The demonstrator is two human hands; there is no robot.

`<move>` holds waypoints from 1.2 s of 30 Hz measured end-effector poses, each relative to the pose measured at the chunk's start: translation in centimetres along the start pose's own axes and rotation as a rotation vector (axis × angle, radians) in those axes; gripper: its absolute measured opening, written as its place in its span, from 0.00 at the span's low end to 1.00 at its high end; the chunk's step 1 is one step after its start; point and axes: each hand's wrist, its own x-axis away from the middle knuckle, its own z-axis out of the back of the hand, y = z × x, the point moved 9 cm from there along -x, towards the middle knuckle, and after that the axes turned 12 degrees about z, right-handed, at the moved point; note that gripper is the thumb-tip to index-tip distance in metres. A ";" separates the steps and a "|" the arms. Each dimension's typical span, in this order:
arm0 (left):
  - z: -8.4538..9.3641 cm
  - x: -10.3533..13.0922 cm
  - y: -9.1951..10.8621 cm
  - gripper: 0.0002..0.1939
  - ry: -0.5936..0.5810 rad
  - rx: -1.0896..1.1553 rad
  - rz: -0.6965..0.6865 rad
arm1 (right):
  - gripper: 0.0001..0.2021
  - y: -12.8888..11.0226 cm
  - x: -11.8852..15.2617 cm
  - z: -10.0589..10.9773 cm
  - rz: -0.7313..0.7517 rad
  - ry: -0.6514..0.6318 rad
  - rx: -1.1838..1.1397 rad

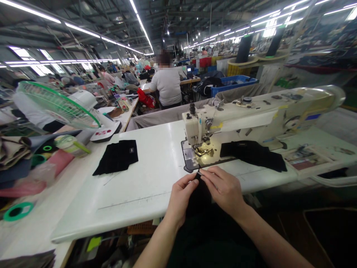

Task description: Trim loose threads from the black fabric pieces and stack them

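Observation:
Both hands meet at the front edge of the sewing table (156,167), just before the sewing machine (200,126). My left hand (182,193) pinches the top of a black fabric piece (201,195). On its other side my right hand (223,188) pinches the same piece, close to a small light tag or fold at the fingertips. The fabric's lower part hangs down and blends into the dark below. One black fabric stack (118,157) with a small label lies left on the table. Another black fabric stack (252,152) rests right of the needle area.
A green-rimmed fan (60,104) stands at the left, near a green tape roll (18,211) and folded cloth. Thread cones (244,48) rise behind the machine. A person in a light top (166,85) sits ahead, beside a blue basket (234,82).

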 end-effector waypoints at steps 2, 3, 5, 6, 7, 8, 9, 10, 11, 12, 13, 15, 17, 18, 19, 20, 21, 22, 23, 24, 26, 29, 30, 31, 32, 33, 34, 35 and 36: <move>0.1 0.0 -0.1 0.15 0.012 0.010 0.016 | 0.11 0.2 0.0 0.2 -0.014 0.019 -0.005; 0.2 0.0 -0.1 0.15 0.014 0.019 0.029 | 0.11 0.4 0.1 0.4 -0.029 0.033 -0.008; 0.2 0.0 -0.3 0.17 0.014 0.039 0.054 | 0.12 0.8 0.1 0.6 -0.056 0.051 -0.008; 0.2 -0.1 -0.3 0.18 0.016 0.045 0.060 | 0.12 1.0 0.2 0.6 -0.064 0.051 -0.008; 0.3 -0.1 -0.3 0.18 0.020 0.049 0.062 | 0.13 1.1 0.2 0.6 -0.068 0.046 -0.008; 0.3 0.0 -0.2 0.18 0.025 0.051 0.061 | 0.13 1.1 0.2 0.6 -0.067 0.038 -0.008; 0.4 0.0 -0.1 0.19 0.029 0.053 0.059 | 0.13 1.2 0.2 0.5 -0.067 0.032 -0.010; 0.4 0.0 -0.1 0.19 0.028 0.055 0.058 | 0.13 1.2 0.2 0.5 -0.066 0.027 -0.013; 0.3 0.0 0.0 0.19 0.024 0.058 0.057 | 0.13 1.2 0.2 0.4 -0.066 0.024 -0.015; 0.2 0.1 0.0 0.19 0.019 0.060 0.058 | 0.13 1.2 0.2 0.4 -0.067 0.021 -0.016; 0.2 0.1 0.0 0.19 0.016 0.060 0.058 | 0.13 1.1 0.2 0.3 -0.069 0.017 -0.018; 0.2 0.1 0.0 0.19 0.016 0.053 0.057 | 0.13 1.1 0.2 0.2 -0.074 0.012 -0.021; 0.1 0.2 -0.1 0.18 0.015 0.039 0.053 | 0.13 1.1 0.2 0.2 -0.075 0.011 -0.021; 0.0 0.2 -0.1 0.18 0.007 0.033 0.052 | 0.13 1.0 0.2 0.2 -0.074 0.015 -0.020; -0.1 0.2 -0.2 0.18 -0.003 0.029 0.052 | 0.13 1.0 0.2 0.2 -0.073 0.018 -0.021; -0.3 0.2 -0.2 0.18 -0.012 0.027 0.052 | 0.13 1.0 0.2 0.2 -0.072 0.021 -0.022; -0.4 0.2 -0.3 0.18 -0.020 0.027 0.053 | 0.13 1.0 0.3 0.2 -0.072 0.022 -0.024; -0.4 0.3 -0.3 0.18 -0.024 0.029 0.054 | 0.13 1.0 0.3 0.2 -0.072 0.025 -0.024; -0.5 0.3 -0.3 0.18 -0.026 0.032 0.055 | 0.13 1.0 0.3 0.2 -0.071 0.028 -0.023; -0.5 0.3 -0.2 0.18 -0.028 0.038 0.054 | 0.13 0.9 0.2 0.3 -0.067 0.030 -0.020; -0.6 0.3 -0.1 0.18 -0.036 0.043 0.044 | 0.12 0.8 0.2 0.3 -0.051 0.031 -0.008; -0.7 0.3 0.2 0.17 -0.041 0.034 0.024 | 0.12 0.3 0.0 0.3 -0.020 0.019 -0.007; -0.7 0.2 0.2 0.17 -0.039 0.033 0.025 | 0.12 0.2 0.0 0.3 -0.017 0.017 -0.010; -0.7 0.2 0.1 0.17 -0.037 0.038 0.032 | 0.12 0.2 0.0 0.3 -0.019 0.017 -0.014; -0.6 0.2 0.0 0.17 -0.035 0.048 0.044 | 0.12 0.3 0.0 0.4 -0.029 0.021 -0.019; -0.5 0.2 -0.1 0.17 -0.032 0.061 0.058 | 0.12 0.5 0.0 0.4 -0.043 0.029 -0.025; -0.5 0.1 -0.2 0.17 -0.028 0.077 0.073 | 0.12 0.7 0.0 0.5 -0.058 0.037 -0.031; -0.4 0.1 -0.3 0.18 -0.025 0.091 0.086 | 0.12 0.8 0.1 0.6 -0.071 0.046 -0.036; -0.4 0.1 -0.4 0.18 -0.022 0.102 0.095 | 0.12 1.0 0.1 0.6 -0.079 0.052 -0.040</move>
